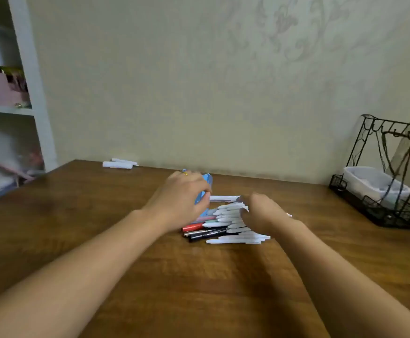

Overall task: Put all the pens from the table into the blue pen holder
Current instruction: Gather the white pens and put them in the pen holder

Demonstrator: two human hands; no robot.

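Head view: left hand (183, 201) on blue pen holder (205, 189)

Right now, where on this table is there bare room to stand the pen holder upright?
Bare wood lies left of the left hand, and between the pen pile and the wire rack. The centre is crowded: pens, blue pen holder, right hand.

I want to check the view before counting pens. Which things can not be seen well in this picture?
- Blue pen holder, head view: mostly covered by the left hand; its opening is hidden.
- Pile of pens: its right part lies under the right hand, so no count is possible.
- Right fingers: motion blur; any grip is unclear.
- White items at the far table edge: too small to identify.
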